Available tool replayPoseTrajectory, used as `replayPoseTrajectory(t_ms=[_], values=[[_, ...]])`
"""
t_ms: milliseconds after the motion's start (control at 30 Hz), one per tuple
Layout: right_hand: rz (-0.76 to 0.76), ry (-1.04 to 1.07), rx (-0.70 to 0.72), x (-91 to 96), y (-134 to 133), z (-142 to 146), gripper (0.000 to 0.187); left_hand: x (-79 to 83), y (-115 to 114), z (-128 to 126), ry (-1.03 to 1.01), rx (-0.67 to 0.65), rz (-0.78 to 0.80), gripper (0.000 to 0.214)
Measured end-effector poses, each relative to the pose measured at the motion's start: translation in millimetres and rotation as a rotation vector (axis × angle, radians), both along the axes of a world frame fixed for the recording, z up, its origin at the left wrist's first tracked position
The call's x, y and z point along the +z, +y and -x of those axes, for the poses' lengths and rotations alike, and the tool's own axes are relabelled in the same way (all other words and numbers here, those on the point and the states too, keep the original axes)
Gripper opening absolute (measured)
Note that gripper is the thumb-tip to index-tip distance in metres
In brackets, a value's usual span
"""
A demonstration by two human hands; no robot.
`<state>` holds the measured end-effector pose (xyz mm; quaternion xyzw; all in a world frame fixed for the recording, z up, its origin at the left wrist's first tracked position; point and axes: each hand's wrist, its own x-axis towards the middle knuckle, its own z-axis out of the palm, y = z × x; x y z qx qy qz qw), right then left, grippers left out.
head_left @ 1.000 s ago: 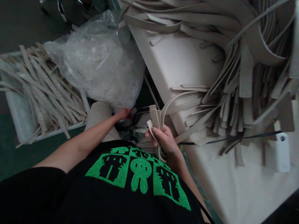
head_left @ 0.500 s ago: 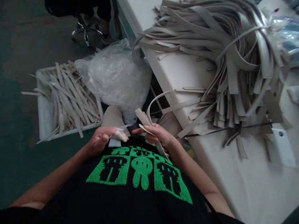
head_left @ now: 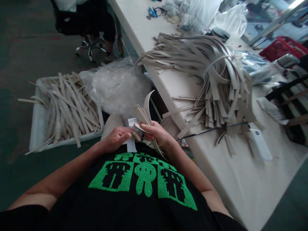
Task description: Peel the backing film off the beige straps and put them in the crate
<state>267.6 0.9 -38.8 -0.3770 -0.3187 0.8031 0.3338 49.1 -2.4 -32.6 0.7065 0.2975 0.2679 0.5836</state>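
Several beige flat strips (head_left: 144,115) are held in a small bundle by my right hand (head_left: 157,133), closed around them with the thumb on top; their upper ends fan out and one curls upward. Against this bundle, my left hand (head_left: 116,138) reaches in from the left, thumb stretched out and fingers together. A thin white strip (head_left: 131,146), like paper or cloth, passes at its fingers and shows above and below them. The fingertips are partly hidden near the bundle.
A white bin (head_left: 36,128) of beige strips and a clear plastic bag (head_left: 117,85) stand left of the table (head_left: 216,179). On the table lie a large tied pile of strips (head_left: 216,80), a white phone (head_left: 261,144) and a red basket (head_left: 284,48). A person sits on a wheeled chair (head_left: 72,22).
My left hand has moved right, bringing the white strip against the beige bundle. My right hand still grips the bundle, slightly further left. The view has tilted up, showing more of the table.
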Motion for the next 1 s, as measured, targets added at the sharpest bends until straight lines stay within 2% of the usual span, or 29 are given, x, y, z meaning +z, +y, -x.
replayPoseTrajectory(t_ms=[167,367,467,633,733,833,900,933,1000], values=[[-0.046,-0.053,-0.095,10.0,5,-3,0.051,2.8,-4,-6,-0.075,0.065,0.118,0.067],[-0.065,-0.018,0.001,8.5,-1,-9,0.05,2.7,-3,-8,-0.171,0.141,0.294,0.065],[-0.082,-0.032,-0.009,7.9,-3,-8,0.052,-1.1,-1,-9,-0.148,0.084,0.278,0.062],[-0.09,-0.115,-0.087,10.5,5,0,0.048,-1.0,4,-13,-0.019,-0.014,0.142,0.063],[-0.109,-0.151,-0.183,12.6,14,-2,0.046,16.1,8,-5,0.206,-0.049,0.048,0.05],[-0.117,-0.172,-0.273,13.9,22,-9,0.044,50.0,4,13,0.374,0.128,-0.078,0.036],[-0.112,-0.176,-0.303,13.3,26,-12,0.043,75.9,-5,23,0.295,0.246,-0.063,0.036],[-0.11,-0.177,-0.306,12.4,27,-12,0.043,87.7,-11,26,0.216,0.242,-0.004,0.041],[-0.111,-0.18,-0.294,9.7,29,-10,0.043,106.7,-23,23,0.044,0.101,0.154,0.05]])
